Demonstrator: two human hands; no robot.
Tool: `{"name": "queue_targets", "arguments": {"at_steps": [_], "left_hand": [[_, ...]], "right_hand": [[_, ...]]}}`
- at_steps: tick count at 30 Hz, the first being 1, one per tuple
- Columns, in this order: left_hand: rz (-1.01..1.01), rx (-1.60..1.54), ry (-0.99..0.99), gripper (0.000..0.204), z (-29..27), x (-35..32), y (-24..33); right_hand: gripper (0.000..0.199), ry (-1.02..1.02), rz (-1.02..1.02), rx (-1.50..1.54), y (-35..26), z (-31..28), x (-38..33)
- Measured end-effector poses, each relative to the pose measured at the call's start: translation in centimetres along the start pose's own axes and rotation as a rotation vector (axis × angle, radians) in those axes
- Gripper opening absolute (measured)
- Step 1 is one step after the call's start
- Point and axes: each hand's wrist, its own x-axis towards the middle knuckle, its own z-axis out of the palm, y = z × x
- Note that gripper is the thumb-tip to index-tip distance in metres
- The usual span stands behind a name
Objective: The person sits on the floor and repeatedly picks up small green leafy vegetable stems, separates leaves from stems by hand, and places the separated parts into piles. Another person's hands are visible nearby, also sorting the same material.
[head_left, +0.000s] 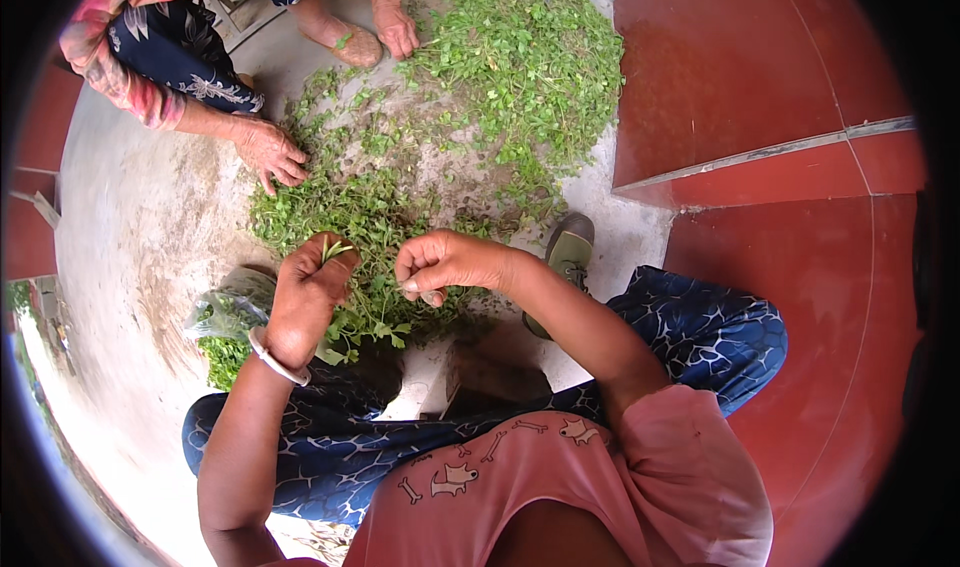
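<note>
My left hand [312, 292], with a white bangle at its wrist, is closed round a small bunch of leafy green stems. The pale stem ends [336, 252] poke out at the top of the fist, and leaves [375, 329] hang below it. Just to the right, my right hand [450, 262] has its fingers curled toward the thumb, apart from the left hand. Whether anything small sits between those fingertips I cannot make out. Beneath both hands lies a loose spread of leafy greens [340, 207] mixed with soil on the concrete floor.
A taller heap of greens [530, 57] lies at the far right, beside red tiled steps [740, 77]. Across from me another person's hands [270, 154] touch the greens. At left is a clear plastic bag [225, 317] with greens. My green shoe [568, 252] stands right.
</note>
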Motion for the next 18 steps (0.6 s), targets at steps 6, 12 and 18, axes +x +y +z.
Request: {"name": "queue_targets", "arguments": {"at_steps": [6,12,18], "left_hand": [[0.033,-0.142,-0.070,0.013,-0.6,-0.4,0.9],[-0.039,-0.207,-0.128,0.015,0.2,-0.8,1.6],[-0.037,-0.235,-0.185,0.014,0.3,-0.3,1.5]], "right_hand": [[0.028,0.918,-0.028,-1.264,3.8,-7.4,-0.4],[0.034,1.741,0.113,-1.145,4.3,-16.6,-3.7],[0.020,1.454,0.123,-0.941,7.7,-20.5,-3.2]]}}
